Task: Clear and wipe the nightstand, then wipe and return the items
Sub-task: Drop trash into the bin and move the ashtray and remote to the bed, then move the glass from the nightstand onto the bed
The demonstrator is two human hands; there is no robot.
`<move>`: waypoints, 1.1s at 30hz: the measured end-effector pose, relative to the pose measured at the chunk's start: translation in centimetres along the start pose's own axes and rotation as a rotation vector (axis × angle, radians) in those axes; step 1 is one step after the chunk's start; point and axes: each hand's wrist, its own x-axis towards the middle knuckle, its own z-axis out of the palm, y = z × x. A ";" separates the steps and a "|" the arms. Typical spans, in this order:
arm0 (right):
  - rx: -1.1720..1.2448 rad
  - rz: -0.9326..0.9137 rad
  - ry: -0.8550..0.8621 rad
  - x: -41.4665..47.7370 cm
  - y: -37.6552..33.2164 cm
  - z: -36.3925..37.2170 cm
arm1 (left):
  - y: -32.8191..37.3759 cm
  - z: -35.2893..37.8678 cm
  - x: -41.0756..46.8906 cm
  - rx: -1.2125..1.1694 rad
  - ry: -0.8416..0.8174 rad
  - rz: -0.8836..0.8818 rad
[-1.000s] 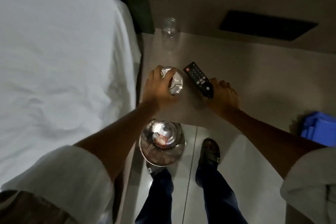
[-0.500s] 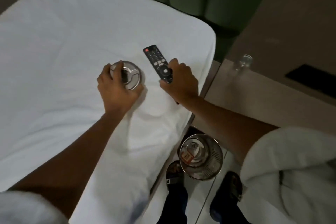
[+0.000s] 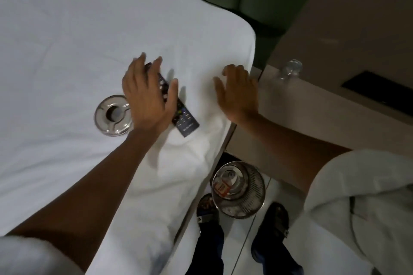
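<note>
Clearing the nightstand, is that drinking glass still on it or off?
Still on: the drinking glass stands upright at the nightstand's back corner, untouched by either hand.

The left hand [image 3: 148, 96] hides the remote's [image 3: 183, 118] far half. Right of the remote, the glass [image 3: 290, 70] on the nightstand [image 3: 312, 114] is blurred, its contents unreadable.

White rolled-up sleeves [image 3: 357, 196], dark blue trousers [image 3: 207, 250], dark sandals [image 3: 271, 223]
</note>
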 end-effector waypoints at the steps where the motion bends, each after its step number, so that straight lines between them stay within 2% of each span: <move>1: -0.039 0.052 -0.018 0.4 2.3 -0.5 | 1.7 0.9 0.7 -0.001 -0.021 0.056; 5: -0.219 0.222 -0.149 1.4 11.4 -2.3 | 7.8 5.2 2.5 -0.002 -0.124 0.254; 8: -0.259 0.250 -0.292 2.9 16.5 -2.7 | 11.4 8.3 2.3 0.015 -0.296 0.354; 12: -0.250 0.199 -0.491 5.3 19.6 -2.6 | 14.8 10.8 0.0 -0.055 -0.422 0.489; 16: -0.192 0.188 -0.584 6.1 21.1 -1.3 | 17.0 13.1 -2.8 -0.052 -0.633 0.429; 21: -0.227 0.203 -0.485 4.8 20.9 -1.1 | 17.5 14.4 -4.7 -0.051 -0.839 0.249; 25: -0.068 0.263 -0.376 1.8 20.9 -1.5 | 17.8 15.1 -4.9 -0.185 -0.945 0.035; 28: 0.148 0.323 -0.063 -0.2 19.7 -2.1 | 18.6 15.0 -4.7 -0.292 -0.837 -0.020; 31: 0.407 0.411 0.258 -0.4 17.5 -3.6 | 19.6 13.5 -3.2 -0.489 -0.592 -0.125; 33: 0.632 0.406 0.390 0.3 15.6 -4.9 | 19.9 11.8 -1.2 -0.612 -0.411 -0.248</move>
